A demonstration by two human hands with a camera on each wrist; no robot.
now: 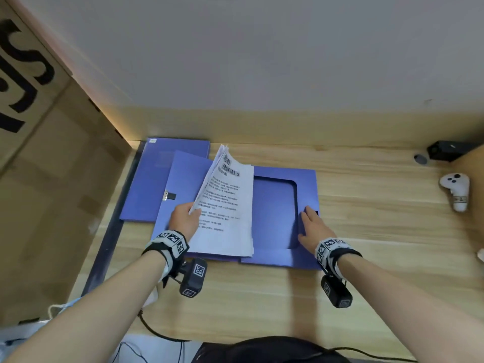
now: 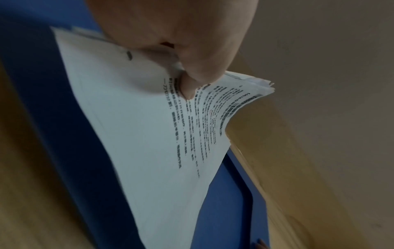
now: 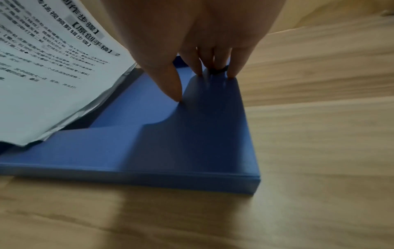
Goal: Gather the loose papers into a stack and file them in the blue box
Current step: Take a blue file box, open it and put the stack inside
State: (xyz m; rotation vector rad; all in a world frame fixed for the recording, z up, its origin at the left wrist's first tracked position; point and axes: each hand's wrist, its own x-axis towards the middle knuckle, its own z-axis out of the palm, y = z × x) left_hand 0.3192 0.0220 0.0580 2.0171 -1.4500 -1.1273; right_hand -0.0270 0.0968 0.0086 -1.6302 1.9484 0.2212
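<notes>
wood-grain desk [image 1: 366, 231] | left hand [image 1: 184, 218] pinches curled papers [image 1: 225, 205] | right hand [image 1: 313, 229] flat on blue box [image 1: 306, 184]

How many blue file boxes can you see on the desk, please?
2: one open blue box in front, steadied by the right hand, papers held over it by the left hand; a closed blue box lies behind-left, partly covered.

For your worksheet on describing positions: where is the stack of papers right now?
In the head view the stack of papers sits centre-left, tilted over the open blue box, its left edge pinched by the left hand.
</notes>
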